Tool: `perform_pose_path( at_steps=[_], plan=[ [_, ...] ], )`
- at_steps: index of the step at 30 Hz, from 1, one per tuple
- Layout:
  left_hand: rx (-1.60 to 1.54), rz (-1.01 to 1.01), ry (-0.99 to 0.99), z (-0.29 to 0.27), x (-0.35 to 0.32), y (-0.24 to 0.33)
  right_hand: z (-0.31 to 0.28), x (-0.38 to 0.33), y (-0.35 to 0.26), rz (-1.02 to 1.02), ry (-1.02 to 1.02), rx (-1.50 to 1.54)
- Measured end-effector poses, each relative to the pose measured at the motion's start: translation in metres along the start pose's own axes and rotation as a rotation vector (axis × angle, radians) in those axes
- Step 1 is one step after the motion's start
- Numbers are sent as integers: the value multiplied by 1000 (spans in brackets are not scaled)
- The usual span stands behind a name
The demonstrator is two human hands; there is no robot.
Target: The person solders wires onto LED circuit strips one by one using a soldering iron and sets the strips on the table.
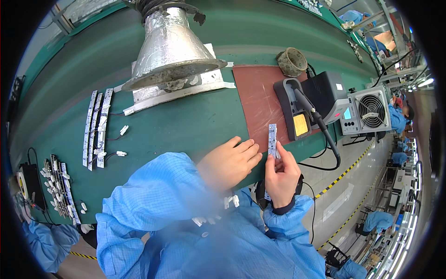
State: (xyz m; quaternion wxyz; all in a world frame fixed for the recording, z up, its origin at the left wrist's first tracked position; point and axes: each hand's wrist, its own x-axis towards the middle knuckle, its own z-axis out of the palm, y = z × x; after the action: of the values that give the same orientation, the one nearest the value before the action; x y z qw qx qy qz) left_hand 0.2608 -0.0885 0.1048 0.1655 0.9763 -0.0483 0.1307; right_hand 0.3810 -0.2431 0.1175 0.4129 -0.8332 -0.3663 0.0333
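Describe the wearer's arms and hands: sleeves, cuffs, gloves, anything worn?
Both arms are covered by loose light-blue smock sleeves of a fine grid-textured fabric. The right sleeve ends in a dark knitted cuff at the wrist. The left sleeve reaches the wrist; its cuff is not visible. The left hand and right hand are bare: no gloves, rings or wrist strap visible.

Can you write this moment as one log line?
right hand: holds narrow white LED strip board | left hand: flat on green bench mat | soldering iron: docked
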Motion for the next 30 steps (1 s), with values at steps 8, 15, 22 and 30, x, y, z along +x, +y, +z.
perform_pose_path(
  at_steps=[8,15,22,30],
  plan=[
    [19,-6,17,3,-1,0,8,-2,1,-50,-6,-70],
    [12,-19,2,3,-1,-1,10,-1,1,-87,-13,-128],
    [-3,-31,-26,2,1,0,13,5,5,-139,2,-190],
    [34,-16,-7,2,-1,0,14,4,5,-108,3,-121]
  ],
)
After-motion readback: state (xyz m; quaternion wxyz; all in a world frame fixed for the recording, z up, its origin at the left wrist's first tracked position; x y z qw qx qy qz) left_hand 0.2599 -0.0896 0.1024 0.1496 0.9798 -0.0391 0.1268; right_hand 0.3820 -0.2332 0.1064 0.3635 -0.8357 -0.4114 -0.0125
